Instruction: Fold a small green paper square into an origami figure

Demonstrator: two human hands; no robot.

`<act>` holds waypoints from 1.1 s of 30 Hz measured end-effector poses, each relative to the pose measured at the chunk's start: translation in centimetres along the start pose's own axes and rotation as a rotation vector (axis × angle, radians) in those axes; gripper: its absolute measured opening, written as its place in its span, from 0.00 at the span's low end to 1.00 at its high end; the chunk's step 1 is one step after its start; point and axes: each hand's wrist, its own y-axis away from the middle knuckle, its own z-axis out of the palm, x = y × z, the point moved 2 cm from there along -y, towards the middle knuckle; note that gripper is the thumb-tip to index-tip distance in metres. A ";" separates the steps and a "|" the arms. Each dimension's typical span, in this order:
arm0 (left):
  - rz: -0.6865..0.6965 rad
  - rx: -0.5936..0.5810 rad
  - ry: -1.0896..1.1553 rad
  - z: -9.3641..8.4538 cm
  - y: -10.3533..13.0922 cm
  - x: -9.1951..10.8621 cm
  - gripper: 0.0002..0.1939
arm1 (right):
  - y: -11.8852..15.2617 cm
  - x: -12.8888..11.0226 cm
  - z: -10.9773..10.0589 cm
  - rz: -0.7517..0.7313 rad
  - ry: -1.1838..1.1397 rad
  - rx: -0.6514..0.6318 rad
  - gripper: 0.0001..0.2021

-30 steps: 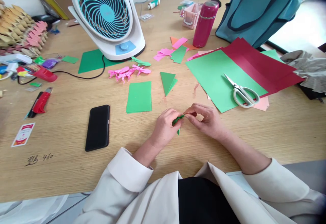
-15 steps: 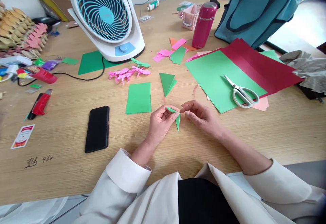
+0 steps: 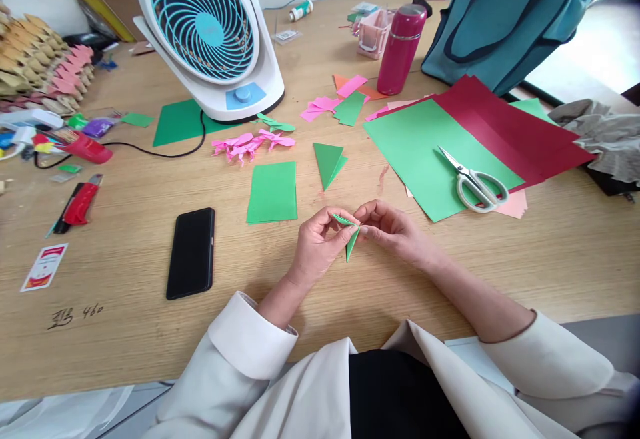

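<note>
Between thumb and fingers, my left hand (image 3: 323,242) pinches a small folded green paper (image 3: 352,244), whose one pointed end hangs down and another juts up to the left. My right hand (image 3: 393,229) closes thumb and forefinger on the right edge of that same paper, at its fold. The fingers hide part of the fold. Just beyond the hands lie a folded green paper triangle (image 3: 327,162) and a stack of green paper rectangles (image 3: 273,192).
A black phone (image 3: 191,252) lies left of my hands. White-handled scissors (image 3: 480,189) rest on a large green sheet (image 3: 410,152) at right. Pink folded figures (image 3: 250,144) sit before a fan (image 3: 205,32). Behind stand a magenta flask (image 3: 401,49) and a teal bag (image 3: 505,26).
My right hand has come in to grip the folded green paper, from which it was slightly apart. Both hands and the paper have shifted slightly, and its lower point has swung left.
</note>
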 end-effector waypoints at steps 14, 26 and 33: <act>-0.036 0.067 0.094 0.0 0.0 -0.4 0.08 | 0.2 0.5 -0.2 -0.178 0.108 -0.023 0.08; -0.117 0.036 0.130 0.1 0.0 -0.8 0.11 | 0.5 0.2 -0.4 -0.202 0.180 0.034 0.05; -0.050 -0.062 0.045 -0.2 -0.1 0.3 0.07 | 0.3 0.0 -0.8 -0.227 0.140 0.086 0.05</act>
